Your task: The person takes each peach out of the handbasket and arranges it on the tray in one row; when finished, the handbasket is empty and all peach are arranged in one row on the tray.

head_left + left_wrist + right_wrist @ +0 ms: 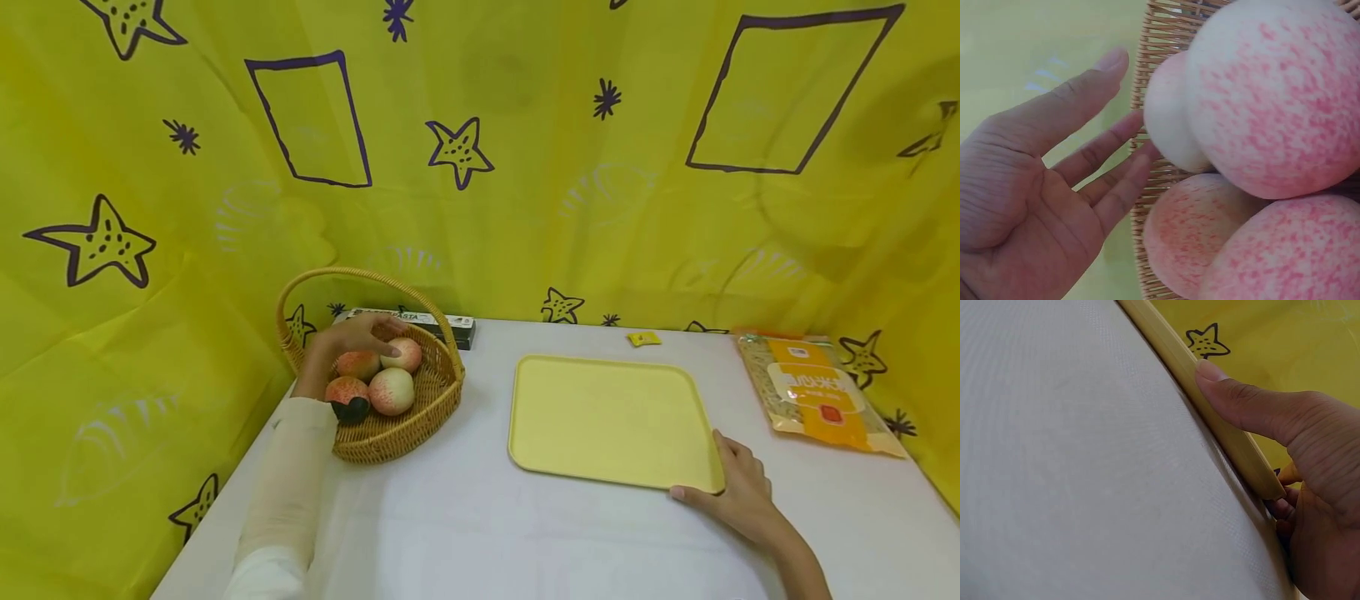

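Observation:
Several pink-speckled peaches (392,392) sit in a wicker basket (431,425) with a tall arched handle, at the left of the table. My left hand (351,335) reaches over the basket's left side. In the left wrist view its thumb and fingers are spread, fingertips right at a small-looking pale peach (1169,119) behind a nearer one. On the right, a pale yellow rectangular tray (607,421) lies on the white cloth. My right hand (742,492) holds its near right corner, thumb on the front edge and fingers along the right side, as the right wrist view also shows.
Behind the basket lies a dark and white box marked PASTA (453,325). A small yellow packet (643,338) is beyond the tray. An orange and clear food bag (817,392) lies at the far right. Yellow patterned curtain (510,225) closes off the back and sides.

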`<state>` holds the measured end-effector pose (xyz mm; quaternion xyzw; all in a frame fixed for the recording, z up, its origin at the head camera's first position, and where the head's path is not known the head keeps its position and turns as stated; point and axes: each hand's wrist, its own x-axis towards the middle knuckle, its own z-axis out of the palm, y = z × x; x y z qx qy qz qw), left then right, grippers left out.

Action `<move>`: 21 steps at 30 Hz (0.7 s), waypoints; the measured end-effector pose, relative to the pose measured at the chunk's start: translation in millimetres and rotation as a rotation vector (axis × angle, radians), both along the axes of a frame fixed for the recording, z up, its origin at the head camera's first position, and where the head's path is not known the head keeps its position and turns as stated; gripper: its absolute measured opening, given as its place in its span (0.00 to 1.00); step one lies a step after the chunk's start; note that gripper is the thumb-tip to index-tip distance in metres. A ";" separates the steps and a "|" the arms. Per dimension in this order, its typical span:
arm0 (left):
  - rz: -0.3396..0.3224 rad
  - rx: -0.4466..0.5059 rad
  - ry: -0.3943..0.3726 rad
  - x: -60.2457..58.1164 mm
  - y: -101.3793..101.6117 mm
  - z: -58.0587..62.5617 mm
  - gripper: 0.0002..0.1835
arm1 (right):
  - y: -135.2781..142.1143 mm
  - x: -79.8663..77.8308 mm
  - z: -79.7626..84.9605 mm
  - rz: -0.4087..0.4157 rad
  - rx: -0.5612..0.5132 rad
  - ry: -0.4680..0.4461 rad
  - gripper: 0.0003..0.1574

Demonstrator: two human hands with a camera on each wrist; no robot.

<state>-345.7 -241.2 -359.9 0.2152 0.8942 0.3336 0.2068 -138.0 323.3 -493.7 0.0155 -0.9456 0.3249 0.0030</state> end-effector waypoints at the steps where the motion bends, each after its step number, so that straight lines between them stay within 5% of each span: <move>1: 0.002 -0.008 0.006 -1.5 0.2 -2.0 0.32 | 0.6 0.4 0.1 -0.001 0.001 0.000 0.74; 11: 0.030 -0.111 0.014 -8.2 2.7 -12.3 0.27 | -1.1 1.3 0.0 -0.002 0.008 0.007 0.73; 21: -0.038 -0.137 0.040 -19.4 4.8 -14.1 0.26 | -1.3 2.1 0.7 -0.019 0.014 -0.004 0.73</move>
